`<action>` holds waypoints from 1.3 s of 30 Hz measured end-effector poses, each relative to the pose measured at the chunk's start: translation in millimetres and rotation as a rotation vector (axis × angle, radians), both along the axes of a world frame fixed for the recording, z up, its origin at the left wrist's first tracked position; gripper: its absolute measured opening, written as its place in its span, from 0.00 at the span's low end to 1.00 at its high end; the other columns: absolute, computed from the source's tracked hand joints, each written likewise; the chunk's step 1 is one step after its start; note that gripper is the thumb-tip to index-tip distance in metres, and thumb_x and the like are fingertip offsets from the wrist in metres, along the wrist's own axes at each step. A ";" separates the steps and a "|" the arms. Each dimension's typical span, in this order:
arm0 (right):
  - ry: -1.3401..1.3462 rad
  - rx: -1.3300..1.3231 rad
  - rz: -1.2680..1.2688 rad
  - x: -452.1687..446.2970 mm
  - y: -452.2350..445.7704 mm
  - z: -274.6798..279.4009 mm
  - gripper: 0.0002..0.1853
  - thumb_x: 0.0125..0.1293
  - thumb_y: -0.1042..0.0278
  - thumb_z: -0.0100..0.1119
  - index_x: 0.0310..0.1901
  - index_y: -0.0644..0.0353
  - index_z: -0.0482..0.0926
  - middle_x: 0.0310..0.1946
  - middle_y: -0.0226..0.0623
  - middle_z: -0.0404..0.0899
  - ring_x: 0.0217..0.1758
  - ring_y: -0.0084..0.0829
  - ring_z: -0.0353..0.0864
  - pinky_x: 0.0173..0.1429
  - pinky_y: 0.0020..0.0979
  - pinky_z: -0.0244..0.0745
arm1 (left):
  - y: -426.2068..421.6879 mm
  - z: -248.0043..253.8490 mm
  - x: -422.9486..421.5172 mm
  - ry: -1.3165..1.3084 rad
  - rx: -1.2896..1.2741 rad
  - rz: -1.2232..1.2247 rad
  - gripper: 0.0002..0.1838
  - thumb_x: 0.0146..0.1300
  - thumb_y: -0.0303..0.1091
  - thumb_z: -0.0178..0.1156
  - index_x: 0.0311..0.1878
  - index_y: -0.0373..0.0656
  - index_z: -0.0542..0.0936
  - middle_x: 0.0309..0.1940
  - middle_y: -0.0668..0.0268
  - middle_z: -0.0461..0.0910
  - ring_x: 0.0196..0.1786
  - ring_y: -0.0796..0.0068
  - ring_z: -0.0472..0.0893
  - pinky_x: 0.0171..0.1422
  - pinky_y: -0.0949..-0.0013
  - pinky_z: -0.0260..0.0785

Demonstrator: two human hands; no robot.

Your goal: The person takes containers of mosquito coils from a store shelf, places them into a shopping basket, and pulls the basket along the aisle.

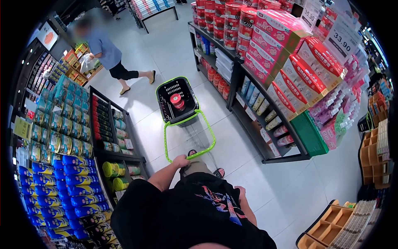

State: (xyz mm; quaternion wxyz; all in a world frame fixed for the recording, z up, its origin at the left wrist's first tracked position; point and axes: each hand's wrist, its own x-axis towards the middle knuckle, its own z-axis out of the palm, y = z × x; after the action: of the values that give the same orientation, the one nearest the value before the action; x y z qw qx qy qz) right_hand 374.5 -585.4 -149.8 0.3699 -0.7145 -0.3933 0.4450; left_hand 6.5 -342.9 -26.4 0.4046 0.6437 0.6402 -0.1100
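Note:
My left hand (180, 161) is closed round the bright green handle (214, 137) of a black shopping basket with a green rim (176, 79). The basket stands on the floor ahead of me, its handle tilted back towards my body. Inside the basket lies a red-lidded container (176, 99). Down beside my black shirt hangs my right hand (240, 191), close to my side. Its fingers are mostly hidden, so whether it holds anything does not show.
A shelf of red cans (232, 25) and pink boxes (265, 37) stands on the right. Blue packs (83, 182) and teal cans (62, 128) are stacked on the left. A person in a blue shirt (105, 50) walks at upper left. Wooden display bins (331, 220) stand at lower right.

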 end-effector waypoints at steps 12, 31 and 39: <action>-0.058 0.109 0.103 -2.4 23.9 7.5 0.12 0.43 0.64 0.56 0.16 0.62 0.67 0.16 0.46 0.69 0.23 0.44 0.73 0.28 0.37 0.67 | -4.5 -15.4 -5.1 -0.006 0.069 -0.020 0.26 0.46 0.50 0.56 0.41 0.35 0.78 0.40 0.46 0.77 0.46 0.52 0.77 0.51 0.58 0.68; 0.338 -0.532 -0.224 -54.2 97.8 52.2 0.12 0.54 0.70 0.55 0.38 0.70 0.76 0.28 0.43 0.77 0.24 0.31 0.77 0.27 0.27 0.74 | 8.1 13.2 -34.7 -0.004 0.068 -0.033 0.21 0.49 0.48 0.55 0.37 0.39 0.77 0.39 0.50 0.78 0.44 0.53 0.77 0.48 0.56 0.69; 0.223 -0.390 -0.090 -107.2 119.4 79.3 0.14 0.54 0.67 0.57 0.37 0.70 0.77 0.27 0.42 0.78 0.26 0.31 0.78 0.29 0.27 0.73 | 39.8 47.6 -58.7 -0.182 0.064 -0.163 0.24 0.50 0.52 0.55 0.39 0.39 0.78 0.36 0.51 0.79 0.42 0.53 0.78 0.47 0.56 0.69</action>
State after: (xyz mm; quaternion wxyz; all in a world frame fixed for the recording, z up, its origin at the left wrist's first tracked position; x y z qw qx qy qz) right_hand 267.2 -466.0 -70.6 0.2854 -0.7356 -0.2242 0.5721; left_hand -52.2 -303.1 21.1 0.4299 0.7135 0.5497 -0.0632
